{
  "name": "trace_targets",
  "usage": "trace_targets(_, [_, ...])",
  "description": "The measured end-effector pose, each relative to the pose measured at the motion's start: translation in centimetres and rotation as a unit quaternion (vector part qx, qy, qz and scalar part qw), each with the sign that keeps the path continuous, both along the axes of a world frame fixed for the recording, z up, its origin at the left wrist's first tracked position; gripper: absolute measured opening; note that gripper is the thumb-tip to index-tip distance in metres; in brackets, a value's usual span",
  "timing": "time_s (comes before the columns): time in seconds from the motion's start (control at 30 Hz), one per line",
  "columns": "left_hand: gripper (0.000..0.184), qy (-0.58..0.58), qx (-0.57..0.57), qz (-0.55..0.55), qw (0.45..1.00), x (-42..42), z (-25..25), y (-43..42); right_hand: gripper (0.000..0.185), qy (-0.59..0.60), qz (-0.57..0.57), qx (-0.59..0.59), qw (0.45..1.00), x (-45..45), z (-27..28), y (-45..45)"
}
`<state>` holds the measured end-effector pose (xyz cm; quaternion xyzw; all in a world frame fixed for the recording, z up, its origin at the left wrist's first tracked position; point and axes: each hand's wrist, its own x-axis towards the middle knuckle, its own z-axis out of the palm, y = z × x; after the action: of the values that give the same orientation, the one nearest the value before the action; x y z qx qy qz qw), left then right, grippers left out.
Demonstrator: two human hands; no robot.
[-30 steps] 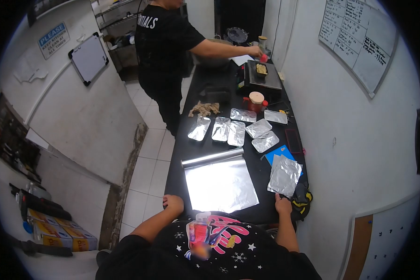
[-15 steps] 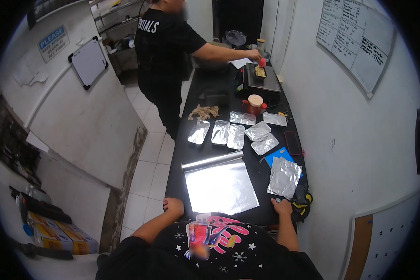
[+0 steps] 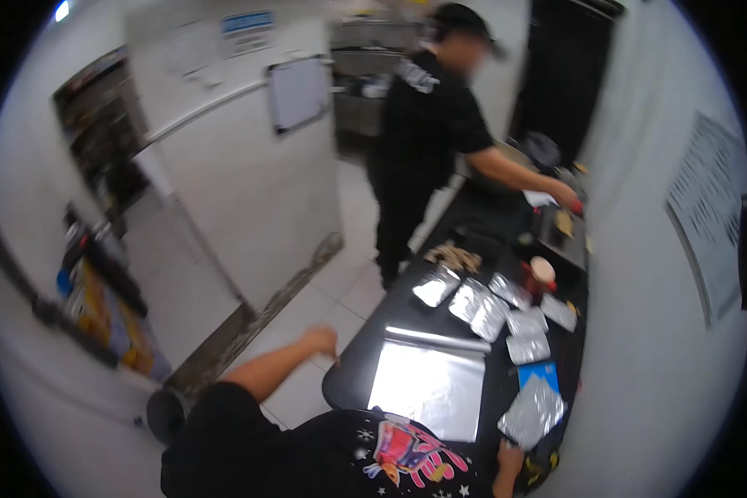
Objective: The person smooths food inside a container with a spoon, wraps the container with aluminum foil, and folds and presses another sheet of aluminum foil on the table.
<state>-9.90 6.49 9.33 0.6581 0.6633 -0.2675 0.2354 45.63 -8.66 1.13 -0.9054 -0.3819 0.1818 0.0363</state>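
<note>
My left hand (image 3: 318, 340) is off the table's left side above the tiled floor, smeared by motion, so its fingers are unclear. Low on the right, my right hand (image 3: 510, 456) is at the near edge of a stack of cut foil sheets (image 3: 533, 413); blur hides whether it grips anything. Between my hands lies a wide unrolled sheet of aluminium foil (image 3: 427, 390), with its roll (image 3: 436, 339) across the far end. Beyond it sit several foil-covered trays (image 3: 527, 347). A blue flat item (image 3: 539, 373) is partly under the cut sheets.
Across the black table (image 3: 353, 378), a co-worker (image 3: 427, 124) reaches over a scale (image 3: 563, 236) bearing a small filled tray. Crumpled brown material (image 3: 454, 257) and a red container with a pale lid (image 3: 543, 269) stand mid-table. A wall (image 3: 639, 332) runs along the right.
The view has swung left. My left hand has lifted off the table's corner and moved out to the left. My right hand stays by the foil stack; the co-worker still reaches over the scale.
</note>
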Motion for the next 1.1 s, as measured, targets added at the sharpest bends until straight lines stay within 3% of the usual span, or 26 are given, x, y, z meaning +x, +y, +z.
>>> trace_targets(0.03, [0.066,-0.019,0.092,0.064,0.994,-4.2,5.0,1.4,0.060,-0.006,0.011,-0.003,1.000,-0.2,0.1,-0.2])
trace_targets(0.07, [0.068,-0.054,0.228,0.223,0.946,-9.0,7.5,3.5,0.059,-0.010,0.012,-0.010,1.000,-0.3,0.1,-0.2])
trace_targets(0.1, [0.068,-0.017,0.399,0.299,0.867,-12.4,11.7,3.9,0.059,-0.007,0.024,-0.003,1.000,-0.7,0.2,0.3])
trace_targets(0.13, [0.073,-0.100,0.485,0.346,0.797,-16.9,16.0,3.9,0.060,-0.005,0.024,0.004,1.000,-0.8,0.3,0.2])
trace_targets(0.17, [0.075,-0.109,0.555,0.350,0.746,-17.8,22.3,2.1,0.060,-0.003,0.015,0.011,1.000,-0.5,0.5,-0.2])
trace_targets(0.2, [0.074,-0.070,0.668,0.364,0.645,-20.8,24.4,2.4,0.058,-0.012,0.014,0.013,1.000,0.3,0.0,-0.5])
trace_targets(0.27, [0.085,-0.017,0.743,0.366,0.559,-24.6,30.9,-0.4,0.055,-0.020,0.008,0.023,0.999,1.1,-2.1,-0.5])
trace_targets(0.33, [0.091,-0.228,0.800,0.352,0.429,-27.4,34.6,-4.0,0.054,-0.018,-0.003,0.030,0.999,0.4,-1.2,-1.0])
trace_targets(0.4, [0.096,-0.453,0.795,0.215,0.342,-34.8,36.6,-8.9,0.052,0.002,-0.003,0.013,1.000,-0.3,0.3,-0.6])
trace_targets(0.43, [0.093,-0.379,0.866,0.219,0.240,-32.2,38.0,-10.7,0.052,0.002,-0.006,0.008,1.000,-0.3,0.2,-0.6])
trace_targets(0.5, [0.092,-0.293,0.921,0.237,0.096,-31.5,40.0,-14.3,0.052,-0.001,-0.008,0.000,1.000,-0.1,0.2,-0.6])
trace_targets(0.6, [0.095,-0.263,0.945,0.177,0.079,-32.8,41.1,-20.0,0.051,0.003,-0.007,-0.020,1.000,0.1,0.0,-0.4])
trace_targets(0.63, [0.094,-0.263,0.951,0.159,0.045,-33.7,41.3,-21.5,0.052,0.002,-0.006,-0.019,1.000,0.1,0.0,-0.2])
trace_targets(0.87, [0.069,-0.231,0.962,0.121,-0.080,-30.7,41.6,-27.5,0.052,-0.014,0.032,-0.039,0.999,0.0,1.0,0.1])
trace_targets(0.97, [0.076,-0.190,0.974,0.115,-0.040,-30.5,40.8,-27.8,0.051,-0.016,0.040,-0.042,0.998,-0.2,1.1,0.1])
trace_targets(1.1, [0.073,-0.132,0.989,0.068,-0.009,-30.0,40.2,-27.5,0.051,-0.018,0.039,-0.045,0.998,-0.2,1.6,0.2])
